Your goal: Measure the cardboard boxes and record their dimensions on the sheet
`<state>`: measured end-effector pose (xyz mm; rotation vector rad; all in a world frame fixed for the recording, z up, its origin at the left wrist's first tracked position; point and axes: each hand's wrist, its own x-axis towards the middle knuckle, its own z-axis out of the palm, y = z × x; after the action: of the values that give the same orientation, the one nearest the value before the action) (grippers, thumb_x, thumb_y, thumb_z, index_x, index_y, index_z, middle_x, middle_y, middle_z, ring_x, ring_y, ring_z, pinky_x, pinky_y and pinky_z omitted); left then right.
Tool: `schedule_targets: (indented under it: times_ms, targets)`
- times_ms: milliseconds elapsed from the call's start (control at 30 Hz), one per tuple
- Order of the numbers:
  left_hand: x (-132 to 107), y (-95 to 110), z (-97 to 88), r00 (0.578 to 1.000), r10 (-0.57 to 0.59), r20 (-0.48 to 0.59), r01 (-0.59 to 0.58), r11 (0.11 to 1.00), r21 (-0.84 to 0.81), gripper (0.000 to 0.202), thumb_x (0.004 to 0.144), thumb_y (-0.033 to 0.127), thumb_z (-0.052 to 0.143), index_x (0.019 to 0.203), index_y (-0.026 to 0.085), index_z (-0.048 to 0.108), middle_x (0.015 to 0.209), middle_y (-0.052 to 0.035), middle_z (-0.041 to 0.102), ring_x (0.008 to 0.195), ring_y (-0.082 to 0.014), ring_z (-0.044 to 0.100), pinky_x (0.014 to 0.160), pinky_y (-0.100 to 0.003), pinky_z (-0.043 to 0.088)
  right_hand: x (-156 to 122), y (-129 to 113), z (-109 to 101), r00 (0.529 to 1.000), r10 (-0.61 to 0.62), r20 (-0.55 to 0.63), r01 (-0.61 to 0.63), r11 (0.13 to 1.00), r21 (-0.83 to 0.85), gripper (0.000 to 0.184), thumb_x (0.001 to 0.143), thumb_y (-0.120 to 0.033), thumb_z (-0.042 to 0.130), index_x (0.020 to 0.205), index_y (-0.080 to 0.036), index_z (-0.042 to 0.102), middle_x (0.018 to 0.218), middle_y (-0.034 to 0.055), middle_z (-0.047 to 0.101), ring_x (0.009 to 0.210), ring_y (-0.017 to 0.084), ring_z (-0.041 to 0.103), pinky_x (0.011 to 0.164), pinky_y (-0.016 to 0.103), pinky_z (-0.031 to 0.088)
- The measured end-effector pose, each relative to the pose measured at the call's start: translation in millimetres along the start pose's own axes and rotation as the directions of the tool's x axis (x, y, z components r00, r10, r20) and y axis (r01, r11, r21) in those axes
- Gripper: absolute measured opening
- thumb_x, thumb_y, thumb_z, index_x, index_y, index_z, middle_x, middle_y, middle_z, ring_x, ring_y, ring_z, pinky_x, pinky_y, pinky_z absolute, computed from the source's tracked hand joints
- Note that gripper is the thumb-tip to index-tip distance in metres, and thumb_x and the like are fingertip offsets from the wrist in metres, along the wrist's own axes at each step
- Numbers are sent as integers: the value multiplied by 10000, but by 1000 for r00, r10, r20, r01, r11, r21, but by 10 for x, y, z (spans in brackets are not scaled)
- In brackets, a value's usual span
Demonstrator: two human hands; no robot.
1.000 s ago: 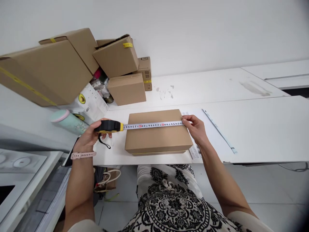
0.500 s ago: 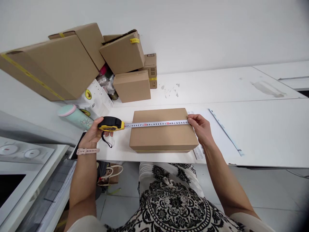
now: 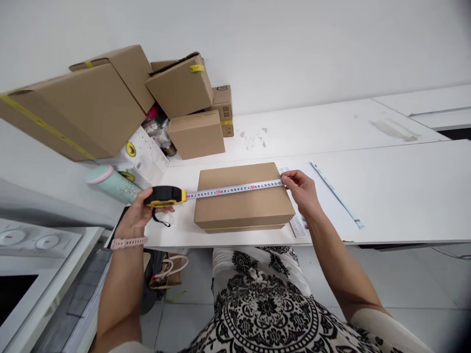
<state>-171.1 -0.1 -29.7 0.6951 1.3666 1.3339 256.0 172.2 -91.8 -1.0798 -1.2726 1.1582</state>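
- A packing or shipping office, by the look of it: plain white desks (image 3: 386,186) run along a bare white wall (image 3: 294,44).
- Brown cardboard boxes (image 3: 110,98) are heaped at the far left corner of the desk.
- A tape measure (image 3: 215,192) spans a closed carton (image 3: 243,211) at the near edge, printed sheets (image 3: 331,206) beside it.
- Pale tiled floor (image 3: 405,289) below.

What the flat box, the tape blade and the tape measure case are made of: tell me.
Flat box: matte brown cardboard, by its folded edges. Tape blade: probably painted steel, white, printed numbers, spanning the box straight. Tape measure case: likely plastic, black and yellow, slight sheen.
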Motion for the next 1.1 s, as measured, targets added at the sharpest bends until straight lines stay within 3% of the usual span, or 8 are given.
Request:
schedule_targets:
  times_ms: [167,300,433,533,633,767,933,1100]
  targets:
    - [-557,-164,308,981,87,171,-99,993,63,667,627,660,839,1078,176,756,943,-142,800,750,-344,769,582,-365,582,103,-527,-144,953,-295,-64,296,955,14,180,836,-388,762,910,-234,705,781,9,645,644,140,555,602,322,487]
    - [-944,-500,736,899,-29,437,18,999,31,843,655,508,894,1387,210,601,1205,-152,736,922,-323,756,787,-384,581,488,-856,-142,875,-484,2,484,874,43,178,857,-401,771,928,-254,701,851,15,691,760,161,639,695,336,551]
    - [-1123,-918,1227,762,-183,621,190,980,55,1190,584,427,973,1594,263,364,1253,-139,685,1027,-292,711,841,-365,550,900,-714,61,857,-442,264,412,896,165,197,833,-373,791,919,-223,696,887,21,727,819,164,674,806,364,583]
    - [-1174,-1126,1590,675,-228,701,334,942,-16,1060,607,446,961,1520,292,445,1263,-119,659,1084,-310,706,829,-361,547,1058,-458,250,843,-331,425,301,944,138,142,865,-332,741,909,-205,700,908,40,744,886,176,683,884,388,573]
    - [-1234,-1189,1901,639,-189,746,400,910,-112,946,626,385,960,1439,269,491,1238,-130,672,1202,-349,659,966,-467,511,1090,-270,389,825,-227,518,245,969,35,81,903,-268,663,902,-199,705,940,56,752,935,191,684,931,407,550]
    - [-1364,-1133,2211,615,-165,771,449,877,-170,1011,629,285,964,1476,315,414,1208,-116,690,1170,-347,685,998,-543,489,1053,-172,491,806,-166,569,225,974,-35,131,943,-213,559,934,-191,688,1000,73,757,984,200,689,984,421,526]
    - [-1518,-1125,2464,644,-142,752,488,833,-261,756,660,319,935,1304,283,539,1164,-75,687,1059,-309,738,958,-500,532,1020,-115,527,813,-87,576,184,976,-113,99,915,-170,565,949,-189,656,1008,82,768,988,207,684,985,422,519]
    - [-1598,-1226,2546,671,-146,727,476,837,-271,719,651,295,914,1280,290,565,1419,-119,567,1079,-336,730,936,-518,547,941,-132,518,835,-25,550,127,981,-149,129,877,-196,648,1006,-188,655,970,75,771,874,191,664,849,358,525]
